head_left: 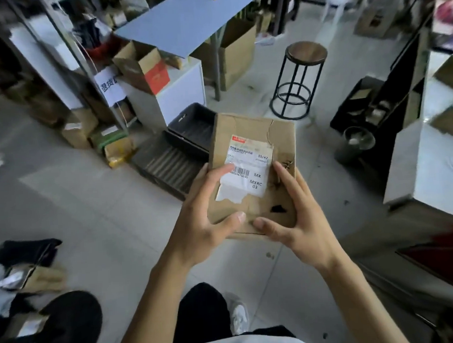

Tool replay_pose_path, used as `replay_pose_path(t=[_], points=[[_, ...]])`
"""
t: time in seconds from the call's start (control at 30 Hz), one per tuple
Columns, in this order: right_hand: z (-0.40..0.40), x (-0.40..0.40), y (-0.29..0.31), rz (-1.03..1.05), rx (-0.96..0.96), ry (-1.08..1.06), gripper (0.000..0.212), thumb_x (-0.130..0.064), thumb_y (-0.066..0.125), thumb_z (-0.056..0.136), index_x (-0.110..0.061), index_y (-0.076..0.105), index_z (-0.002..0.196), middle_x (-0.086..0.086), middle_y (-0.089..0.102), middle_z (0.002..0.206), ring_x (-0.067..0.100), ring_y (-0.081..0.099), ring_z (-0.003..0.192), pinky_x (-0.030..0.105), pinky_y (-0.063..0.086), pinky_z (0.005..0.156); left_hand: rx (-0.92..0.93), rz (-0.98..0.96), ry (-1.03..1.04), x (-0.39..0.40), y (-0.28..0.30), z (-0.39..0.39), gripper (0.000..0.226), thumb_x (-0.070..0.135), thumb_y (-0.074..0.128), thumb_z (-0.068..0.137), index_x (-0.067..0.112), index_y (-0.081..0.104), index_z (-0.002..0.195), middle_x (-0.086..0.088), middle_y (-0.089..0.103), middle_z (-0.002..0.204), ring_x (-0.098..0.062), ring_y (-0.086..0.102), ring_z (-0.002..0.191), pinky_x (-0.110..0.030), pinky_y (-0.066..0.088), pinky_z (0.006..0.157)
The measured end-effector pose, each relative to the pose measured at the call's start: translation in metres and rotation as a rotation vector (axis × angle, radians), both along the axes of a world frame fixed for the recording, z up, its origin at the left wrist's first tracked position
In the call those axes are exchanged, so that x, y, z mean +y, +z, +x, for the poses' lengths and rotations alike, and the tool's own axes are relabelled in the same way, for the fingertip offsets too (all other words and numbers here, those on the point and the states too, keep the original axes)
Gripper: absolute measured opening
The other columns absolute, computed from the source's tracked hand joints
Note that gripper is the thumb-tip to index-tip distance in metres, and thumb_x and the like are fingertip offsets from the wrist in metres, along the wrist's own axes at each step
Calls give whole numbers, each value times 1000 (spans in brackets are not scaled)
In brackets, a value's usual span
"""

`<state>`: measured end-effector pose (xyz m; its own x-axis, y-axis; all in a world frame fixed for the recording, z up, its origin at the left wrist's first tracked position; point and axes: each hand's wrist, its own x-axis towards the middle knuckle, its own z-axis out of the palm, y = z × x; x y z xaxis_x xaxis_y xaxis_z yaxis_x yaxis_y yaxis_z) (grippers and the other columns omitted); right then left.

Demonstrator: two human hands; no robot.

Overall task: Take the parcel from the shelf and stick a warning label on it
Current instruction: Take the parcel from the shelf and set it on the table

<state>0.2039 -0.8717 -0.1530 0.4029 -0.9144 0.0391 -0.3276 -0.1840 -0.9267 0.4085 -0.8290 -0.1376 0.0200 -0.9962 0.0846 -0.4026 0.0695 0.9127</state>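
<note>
Above the tiled floor, both hands, left and right, grip the parcel.

Tiled floor: stool, black crates, boxes.

Pale floor tiles spread beneath the hands. Beyond them, up and to the right, stands a round stool with a black metal frame. Further off to the left a long blue table runs away, open cardboard boxes crowded under and beside it. Black plastic trays lie just left of the hands. Light is dim and cool.
</note>
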Motion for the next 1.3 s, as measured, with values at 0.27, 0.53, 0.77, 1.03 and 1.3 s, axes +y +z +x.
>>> replay_pose_path(t=[0.27, 0.53, 0.77, 1.03, 1.3], points=[[2, -133, -15, 20, 54, -96, 102, -58, 77, 68, -45, 21, 152, -12, 8, 165, 2, 18, 150, 43, 29, 120, 64, 8, -80, -151, -20, 5, 71, 17, 70, 74, 30, 45, 140, 10, 44, 149, -9, 37, 143, -21, 30, 115], [16, -292, 8, -47, 35, -205, 100, -50, 80, 71, -39, 23, 153, -12, 9, 165, 2, 15, 151, 42, 26, 122, 96, -87, -206, -335, -1, 22, 72, 17, 71, 74, 27, 45, 140, 6, 44, 150, -17, 36, 144, -40, 30, 120], [-3, -402, 14, -37, 7, -321, 99, -51, 80, 69, -43, 25, 152, -10, 16, 164, 5, 18, 151, 44, 25, 122, 136, -35, -301, -466, 7, 1, 71, 13, 70, 76, 29, 45, 141, 6, 40, 152, -16, 35, 146, -45, 31, 120], [-70, -559, -14, 0, 15, -294, 100, -55, 80, 69, -44, 24, 152, -11, 9, 165, 7, 14, 152, 51, 28, 119, 147, 4, -275, -616, -21, -64, 68, 14, 69, 76, 30, 46, 138, 9, 46, 146, -11, 43, 139, -36, 38, 115], [-119, -713, -9, 37, -34, -244, 100, -59, 81, 66, -50, 26, 149, -19, 12, 163, 4, 16, 151, 52, 32, 117, 152, 6, -234, -760, -15, -113, 68, 13, 69, 76, 28, 47, 138, 7, 47, 147, -8, 44, 138, -15, 37, 108]])
